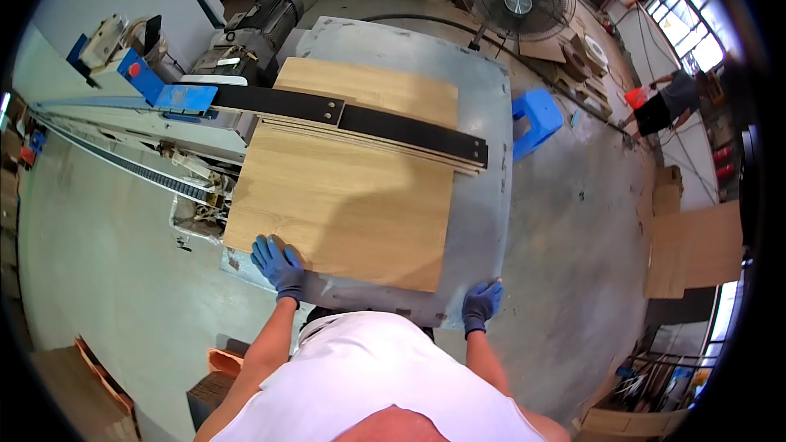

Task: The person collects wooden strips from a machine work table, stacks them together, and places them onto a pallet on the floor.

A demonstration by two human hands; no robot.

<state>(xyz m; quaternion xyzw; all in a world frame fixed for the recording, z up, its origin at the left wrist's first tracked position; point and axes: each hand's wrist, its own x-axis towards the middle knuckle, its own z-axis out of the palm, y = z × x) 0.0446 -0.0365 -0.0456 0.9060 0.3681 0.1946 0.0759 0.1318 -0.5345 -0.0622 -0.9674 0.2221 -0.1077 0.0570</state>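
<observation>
Head view from where I'm standing: the board lies flat on the metal desk, running up to the black bar that crosses it, with more wood showing beyond. Whether that is one sheet passing beneath or two, I can't tell from here.

As far as I can judge, the laying-out is done: the board is down and fairly square to the bar. I see no cut, mark or join on its face, so whatever work belongs at the bar looks undone, or at least leaves no sign I can make out.

The left hand rests on the board's near left corner, fingers spread and loose, pressing rather than gripping. The right hand is at the desk's near right corner, well apart from the board, fingers bent at the edge; whether they clasp it I can't tell.

Counting up: two hands, both in blue gloves; one desk; wood on two sides of one bar, which is made of two sections; one pale strip along the bar's near side, perhaps layered; one motor; one red button; one fan; one blue stool; and one other person in the background.
</observation>
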